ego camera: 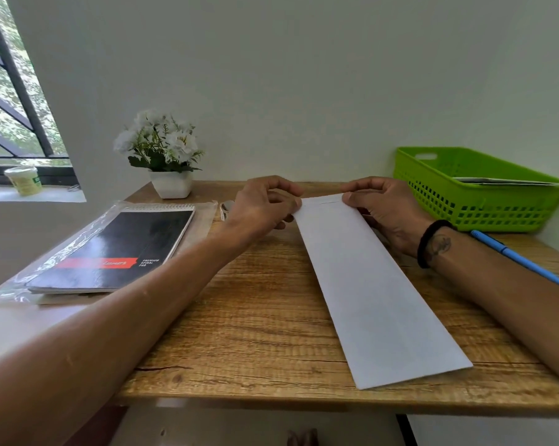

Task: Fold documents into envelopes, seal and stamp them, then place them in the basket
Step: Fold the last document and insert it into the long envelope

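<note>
Long white envelope (373, 284) lies lengthwise on the worktop (255, 317), near end at the front edge, far end toward the wall. Left hand (262, 202) and right hand (379, 201) both closed in a pinch on the far end, one at each corner, fingers curled under. A thin line runs across the envelope just below the pinched edge; looks like the flap fold.

Step in hand, as I judge it: folding down or pressing the flap, i.e. sealing. No document in sight outside the envelope, so likely already inside; cannot confirm.

Green basket (477, 201) stands at the right rear, just beyond the right hand, with some flat white paper already in it. Blue pen (522, 262) lies beside the right forearm. Spiral pad (117, 249) to the left, flower pot (172, 188) behind it.

Next needs: firm crease across the flap, then a stamp; no stamp visible from here.
</note>
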`<state>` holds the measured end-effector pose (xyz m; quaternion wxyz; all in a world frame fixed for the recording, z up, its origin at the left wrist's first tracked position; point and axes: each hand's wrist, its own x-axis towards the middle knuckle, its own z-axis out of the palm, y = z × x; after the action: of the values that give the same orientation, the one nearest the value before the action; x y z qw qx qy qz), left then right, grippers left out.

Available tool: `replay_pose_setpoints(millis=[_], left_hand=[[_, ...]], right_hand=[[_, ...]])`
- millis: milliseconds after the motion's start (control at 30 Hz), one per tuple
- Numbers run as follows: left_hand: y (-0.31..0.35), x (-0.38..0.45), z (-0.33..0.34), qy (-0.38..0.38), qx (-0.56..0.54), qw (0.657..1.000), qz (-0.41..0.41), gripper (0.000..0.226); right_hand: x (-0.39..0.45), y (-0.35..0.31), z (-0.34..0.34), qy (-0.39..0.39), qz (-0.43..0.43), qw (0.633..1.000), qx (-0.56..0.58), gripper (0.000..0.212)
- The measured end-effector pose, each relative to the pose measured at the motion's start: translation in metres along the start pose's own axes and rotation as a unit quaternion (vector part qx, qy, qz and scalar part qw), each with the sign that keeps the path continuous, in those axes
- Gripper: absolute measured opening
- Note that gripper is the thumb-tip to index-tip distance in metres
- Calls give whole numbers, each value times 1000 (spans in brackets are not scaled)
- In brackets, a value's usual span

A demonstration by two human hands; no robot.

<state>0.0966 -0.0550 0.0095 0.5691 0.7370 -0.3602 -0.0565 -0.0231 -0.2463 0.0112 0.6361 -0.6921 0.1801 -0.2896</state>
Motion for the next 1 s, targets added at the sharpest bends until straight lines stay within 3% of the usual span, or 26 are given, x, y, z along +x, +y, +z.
replay_pose_setpoints(millis=[133,300,433,533,600,733,833,1000], left_hand=[[-6,-4,4,22,243,955,167,12],[1,-9,13,5,240,953,184,25],[12,-9,21,-44,26,998,27,61],[12,-1,16,-72,-105,987,-93,76],[7,0,14,-68,-131,983,-108,70],[-3,0,10,-14,77,997,9,35],[-4,-2,5,21,208,975,69,27],[0,1,-14,77,314,939,120,27]], right_hand=[[1,-5,0,14,-3,1000,20,14],[-5,-15,6,8,-20,998,54,12],[-14,-21,12,-79,-52,994,48,30],[-25,-23,20,-94,-138,983,-74,30],[-32,-21,26,-106,-186,960,-181,30],[-39,-8,33,-169,-179,915,-320,48],[-38,0,34,-210,-153,879,-399,69],[-44,0,40,-244,-125,844,-461,75]])
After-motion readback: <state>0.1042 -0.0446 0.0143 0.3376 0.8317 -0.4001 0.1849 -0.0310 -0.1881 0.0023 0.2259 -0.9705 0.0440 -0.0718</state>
